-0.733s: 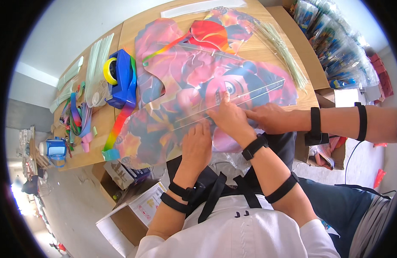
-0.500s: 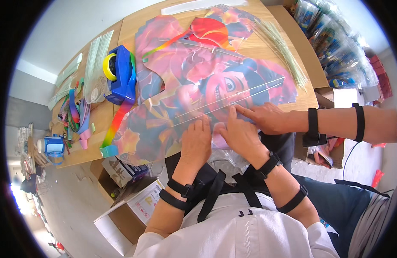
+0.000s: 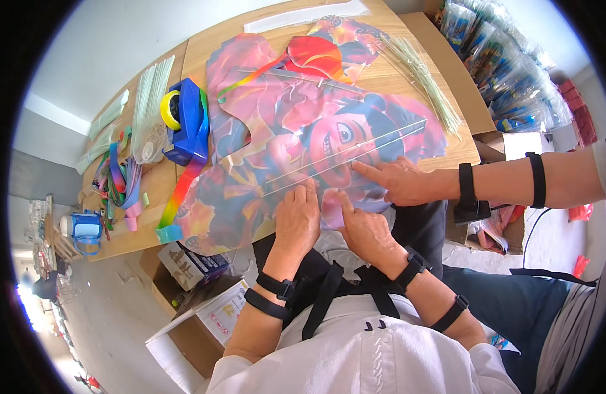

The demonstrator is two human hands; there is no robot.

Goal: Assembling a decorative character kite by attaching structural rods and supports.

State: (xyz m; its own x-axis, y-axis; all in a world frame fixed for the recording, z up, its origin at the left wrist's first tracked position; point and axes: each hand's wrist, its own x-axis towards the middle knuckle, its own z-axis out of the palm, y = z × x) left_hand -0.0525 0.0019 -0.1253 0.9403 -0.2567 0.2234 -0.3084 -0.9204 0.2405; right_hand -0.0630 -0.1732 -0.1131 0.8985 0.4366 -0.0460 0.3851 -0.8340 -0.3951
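A thin, glossy film sheet [image 3: 230, 203], printed with a large cartoon figure in pinks and blues and resembling a kite sail, lies spread over the table. Thin pale rods [image 3: 395, 135] run slantwise across it. My left hand [image 3: 298, 217] rests on the sheet's near edge, fingers stretched forward by the rods' left part. To its right, my right hand [image 3: 370, 235] points its index finger onto the sheet, other fingers partly curled; I see nothing held. Another person's hand [image 3: 404, 182] reaches in from the right, index finger touching the sheet near the rods.
A blue tape dispenser [image 3: 190, 125] with a yellow roll stands left of the sheet, beside rainbow ribbon [image 3: 178, 197]. Bundles of pale sticks [image 3: 152, 95] lie far left, more sticks [image 3: 424, 79] at far right. Cardboard boxes [image 3: 201, 322] stand below; bagged goods [image 3: 506, 72] hang right.
My right hand has drawn back slightly toward me, its index fingertip now lower on the sheet. The other person's hand has shifted slightly left. My left hand stays nearly in place.
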